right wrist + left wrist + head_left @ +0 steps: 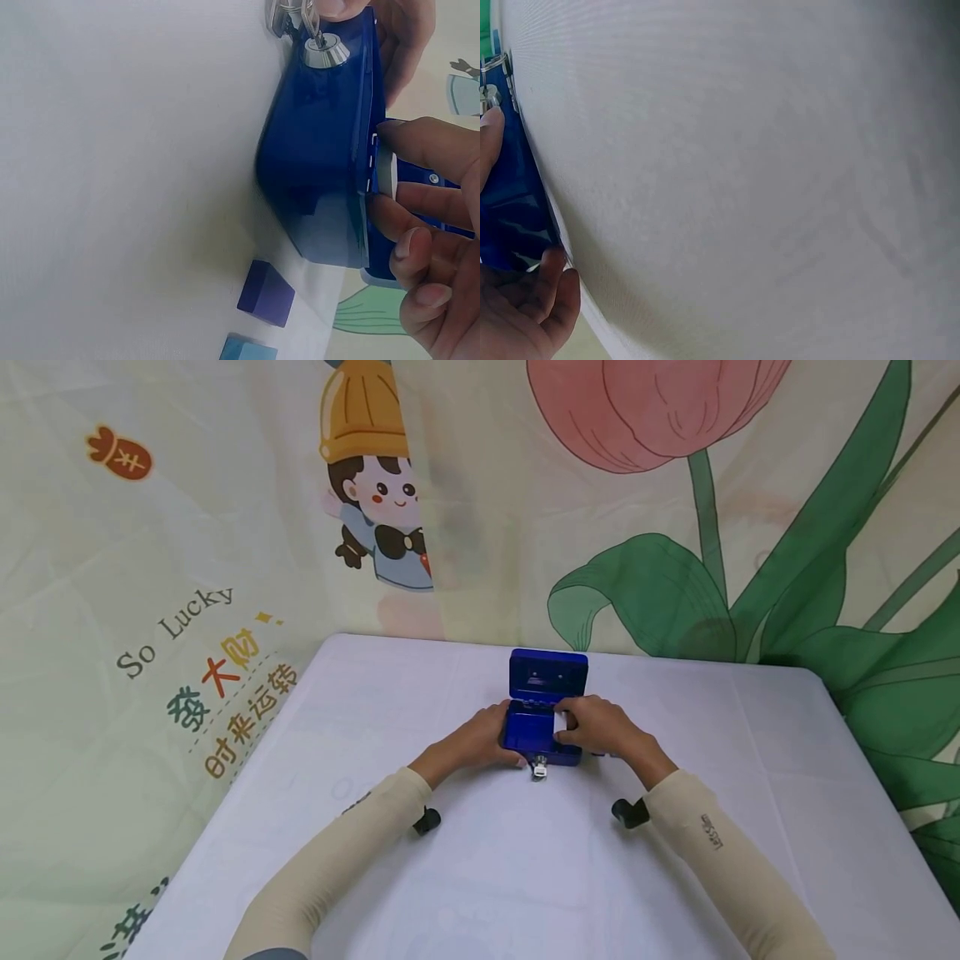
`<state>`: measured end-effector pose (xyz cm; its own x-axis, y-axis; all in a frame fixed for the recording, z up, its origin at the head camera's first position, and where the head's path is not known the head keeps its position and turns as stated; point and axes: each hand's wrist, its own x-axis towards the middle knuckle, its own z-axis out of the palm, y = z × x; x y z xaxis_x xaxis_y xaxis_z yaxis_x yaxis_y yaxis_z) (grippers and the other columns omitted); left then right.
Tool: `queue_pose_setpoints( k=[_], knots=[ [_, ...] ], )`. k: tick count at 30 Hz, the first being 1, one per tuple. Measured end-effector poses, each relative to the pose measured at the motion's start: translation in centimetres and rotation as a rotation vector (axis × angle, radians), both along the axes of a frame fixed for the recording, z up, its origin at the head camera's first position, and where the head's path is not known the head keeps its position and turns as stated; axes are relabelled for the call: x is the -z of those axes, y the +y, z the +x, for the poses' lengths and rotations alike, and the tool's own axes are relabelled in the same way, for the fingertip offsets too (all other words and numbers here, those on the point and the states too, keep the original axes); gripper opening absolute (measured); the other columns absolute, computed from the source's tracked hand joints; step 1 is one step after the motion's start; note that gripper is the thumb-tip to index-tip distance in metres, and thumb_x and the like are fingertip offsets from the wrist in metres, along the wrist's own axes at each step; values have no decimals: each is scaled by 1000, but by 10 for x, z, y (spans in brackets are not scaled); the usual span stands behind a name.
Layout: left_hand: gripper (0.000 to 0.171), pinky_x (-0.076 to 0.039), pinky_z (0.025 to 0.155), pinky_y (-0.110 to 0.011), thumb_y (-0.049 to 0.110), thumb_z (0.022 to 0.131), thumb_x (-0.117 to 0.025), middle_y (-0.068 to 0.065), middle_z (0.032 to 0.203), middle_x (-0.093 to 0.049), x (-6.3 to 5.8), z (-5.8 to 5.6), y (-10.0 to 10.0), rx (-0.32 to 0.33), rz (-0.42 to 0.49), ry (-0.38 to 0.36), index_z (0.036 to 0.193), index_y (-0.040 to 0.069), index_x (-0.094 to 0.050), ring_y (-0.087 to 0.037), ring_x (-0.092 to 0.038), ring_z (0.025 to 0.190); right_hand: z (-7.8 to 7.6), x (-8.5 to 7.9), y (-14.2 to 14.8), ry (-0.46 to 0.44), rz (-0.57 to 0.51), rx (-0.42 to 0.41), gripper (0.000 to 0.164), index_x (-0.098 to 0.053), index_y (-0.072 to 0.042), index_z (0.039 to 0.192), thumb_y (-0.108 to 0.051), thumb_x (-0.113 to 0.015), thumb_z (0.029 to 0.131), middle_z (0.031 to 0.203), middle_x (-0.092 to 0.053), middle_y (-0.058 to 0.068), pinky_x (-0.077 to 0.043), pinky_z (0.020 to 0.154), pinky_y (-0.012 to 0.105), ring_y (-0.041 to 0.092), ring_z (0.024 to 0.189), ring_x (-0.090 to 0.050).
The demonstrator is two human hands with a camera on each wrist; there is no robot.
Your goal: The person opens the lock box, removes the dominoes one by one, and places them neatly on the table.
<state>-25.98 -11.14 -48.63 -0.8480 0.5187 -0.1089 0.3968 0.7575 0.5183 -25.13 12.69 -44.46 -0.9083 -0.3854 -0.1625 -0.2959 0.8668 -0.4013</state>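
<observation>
A small blue metal cash box stands on the white table with its lid raised. My left hand grips the box's left side, thumb at the front near the lock. A key on a metal ring sits in the silver lock. Over the right part of the box, my right hand pinches a flat white piece between thumb and fingers, right at the box's rim. Much of this piece is hidden by the fingers.
Beside the box's right end, a purple block and a light blue block lie on the table. A printed cloth with a tulip and a cartoon figure hangs behind the table's far edge.
</observation>
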Motion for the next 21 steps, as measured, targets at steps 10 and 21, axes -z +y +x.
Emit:
queue_pose_setpoints(
  k=[10, 21],
  knots=[
    [110, -36, 117, -49, 50, 76, -85, -16, 150, -48, 0, 0, 1, -4, 1, 2, 157, 9, -23, -31, -47, 136, 4, -2, 7, 14, 0, 8, 55, -60, -8, 137, -32, -76, 90, 95, -69, 3, -57, 74, 34, 18, 81, -63],
    [111, -35, 117, -48, 48, 76, -86, -17, 152, -45, 2, -1, 2, 2, -9, 27, 157, 7, -23, -31, -45, 138, 6, -9, 21, 4, 9, 39, 54, -60, -8, 135, -32, -76, 90, 108, -71, 8, -58, 80, 39, 20, 87, -66]
  ],
)
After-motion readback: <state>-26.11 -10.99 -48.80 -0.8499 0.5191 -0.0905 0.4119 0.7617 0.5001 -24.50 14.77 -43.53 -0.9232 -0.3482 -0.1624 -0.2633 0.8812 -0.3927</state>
